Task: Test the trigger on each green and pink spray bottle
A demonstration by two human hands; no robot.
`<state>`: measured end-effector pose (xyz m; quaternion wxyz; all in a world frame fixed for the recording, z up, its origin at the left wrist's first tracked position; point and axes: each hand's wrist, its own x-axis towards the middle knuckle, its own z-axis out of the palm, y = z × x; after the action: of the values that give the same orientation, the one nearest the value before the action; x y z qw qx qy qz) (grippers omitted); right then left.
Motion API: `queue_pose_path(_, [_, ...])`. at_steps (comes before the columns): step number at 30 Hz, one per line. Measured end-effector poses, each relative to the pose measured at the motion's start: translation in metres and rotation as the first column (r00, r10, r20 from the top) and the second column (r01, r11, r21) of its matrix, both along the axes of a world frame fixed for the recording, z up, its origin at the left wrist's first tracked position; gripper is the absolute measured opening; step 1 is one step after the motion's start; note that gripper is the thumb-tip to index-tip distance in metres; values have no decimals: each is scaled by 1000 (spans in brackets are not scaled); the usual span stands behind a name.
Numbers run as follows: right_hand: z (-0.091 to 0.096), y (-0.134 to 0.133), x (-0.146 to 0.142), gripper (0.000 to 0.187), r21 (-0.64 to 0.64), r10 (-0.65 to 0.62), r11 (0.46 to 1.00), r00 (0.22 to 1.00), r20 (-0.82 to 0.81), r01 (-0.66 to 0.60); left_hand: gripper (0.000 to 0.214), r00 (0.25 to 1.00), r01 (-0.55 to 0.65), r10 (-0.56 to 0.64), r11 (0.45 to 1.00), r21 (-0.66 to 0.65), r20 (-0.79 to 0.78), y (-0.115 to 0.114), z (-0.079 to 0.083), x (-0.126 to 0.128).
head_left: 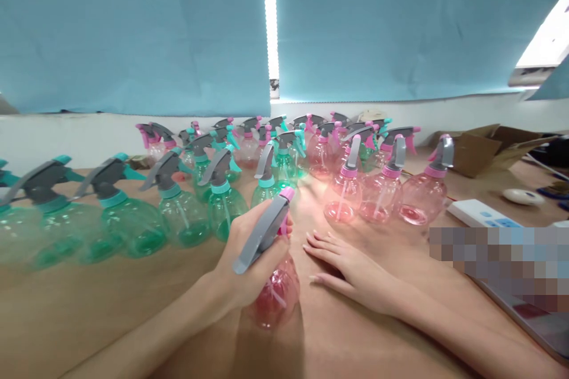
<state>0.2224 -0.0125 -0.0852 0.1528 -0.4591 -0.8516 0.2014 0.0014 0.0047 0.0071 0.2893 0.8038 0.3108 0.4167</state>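
My left hand is wrapped round the neck of a pink spray bottle with a grey and pink trigger head. The bottle stands roughly upright in front of me, its neck hidden by my fingers. Flat on the tabletop to its right lies my right hand, fingers stretched out and holding nothing. Beyond it stand three pink spray bottles, the closest being a pink spray bottle with a grey head. Left of my left hand runs a row of green spray bottles, among them a green spray bottle.
More pink and green bottles crowd the back of the wooden table by the wall. At right are an open cardboard box, a white mouse, a white box and a flat device, partly blurred out. Blue blinds hang behind.
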Motion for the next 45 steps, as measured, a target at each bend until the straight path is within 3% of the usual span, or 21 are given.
queue_pose_path(5, [-2,-1,0,64,-7,-6,1000,1000,-13,6,5,1000,-11,11,1000,0,10,3,-1,0])
queue_pose_path(15, [1,-2,-1,62,-16,-20,1000,1000,-24,20,39,998,-53,53,999,-1,18,5,-9,-2])
queue_pose_path(23, [-1,-2,0,60,6,-15,1000,999,-45,15,32,998,-13,18,996,-93,60,4,-6,2])
queue_pose_path(45, [0,-2,0,60,6,-14,1000,997,-79,14,32,998,-12,19,995,-97,64,4,-8,1])
